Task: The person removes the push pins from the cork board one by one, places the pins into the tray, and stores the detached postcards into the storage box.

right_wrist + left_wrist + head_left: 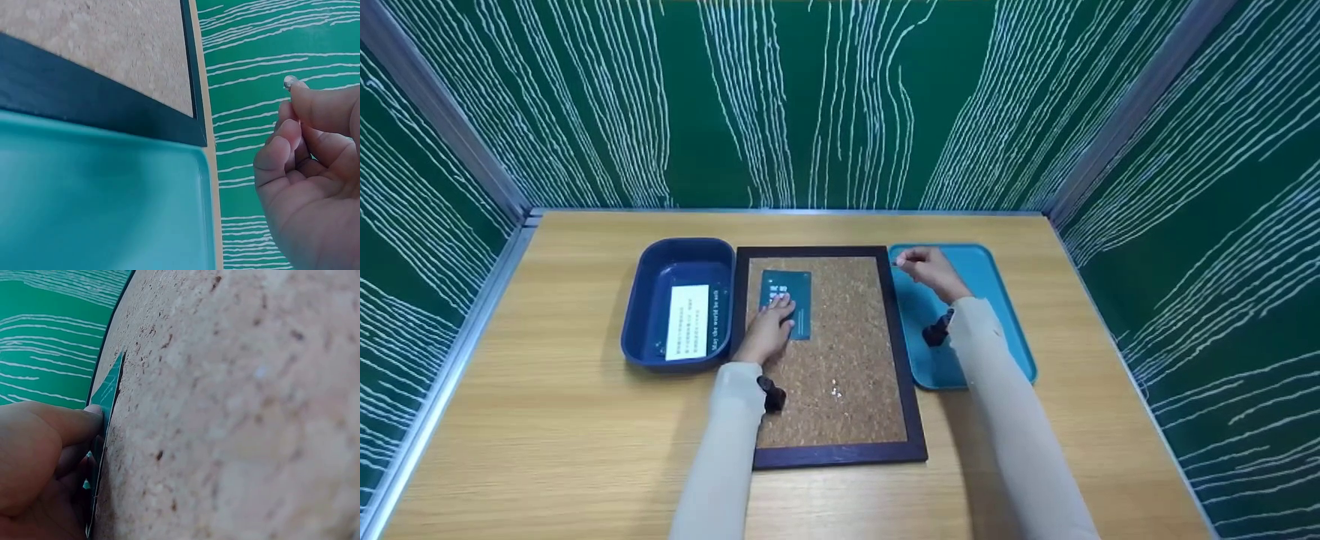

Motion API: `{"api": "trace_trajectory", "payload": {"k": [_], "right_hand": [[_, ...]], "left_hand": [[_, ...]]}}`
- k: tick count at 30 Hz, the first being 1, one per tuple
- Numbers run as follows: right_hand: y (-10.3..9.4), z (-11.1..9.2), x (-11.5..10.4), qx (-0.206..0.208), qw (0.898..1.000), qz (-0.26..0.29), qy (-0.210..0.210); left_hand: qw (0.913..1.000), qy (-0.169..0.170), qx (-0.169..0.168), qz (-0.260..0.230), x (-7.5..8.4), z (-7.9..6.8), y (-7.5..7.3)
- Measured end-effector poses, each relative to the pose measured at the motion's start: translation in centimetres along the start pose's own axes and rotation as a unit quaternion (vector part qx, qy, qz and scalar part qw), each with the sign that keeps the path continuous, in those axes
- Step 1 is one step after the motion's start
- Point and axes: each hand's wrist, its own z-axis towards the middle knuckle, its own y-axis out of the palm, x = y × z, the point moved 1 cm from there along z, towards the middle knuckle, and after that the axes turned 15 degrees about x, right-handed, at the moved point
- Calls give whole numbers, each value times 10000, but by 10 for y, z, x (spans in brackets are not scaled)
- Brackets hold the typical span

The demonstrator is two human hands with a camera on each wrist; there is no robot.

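My left hand [765, 334] rests on a dark green card [802, 315] and presses it to the upper left part of a framed cork board [851, 337]. In the left wrist view the thumb lies along the edge of the card [112, 385], which stands slightly off the cork at one corner. My right hand [934, 274] is raised over the far left part of a turquoise tray [1011, 352], beside the board's frame. Between thumb and fingertip it pinches a small silvery thumbtack [289, 82]; the pin is hidden. Several small shiny pieces [836, 390] lie on the lower board.
A dark blue bin [628, 330] stands left of the board, holding a white and green printed card [688, 322]. Green panels [720, 172] with white wavy lines close off the back and sides of the wooden table [547, 420].
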Motion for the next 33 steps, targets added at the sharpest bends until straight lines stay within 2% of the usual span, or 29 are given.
{"api": "trace_trajectory", "payload": {"k": [11, 18, 33], "right_hand": [[-20, -1, 14, 70, 9999, 54, 48], [-35, -3, 23, 42, 9999, 99, -66], [-58, -6, 44, 93, 9997, -76, 202]], "left_hand": [[9996, -231, -81, -102, 2, -1, 0], [10000, -25, 34, -38, 2, 1, -1], [9998, -165, -1, -108, 1, 0, 1]]}}
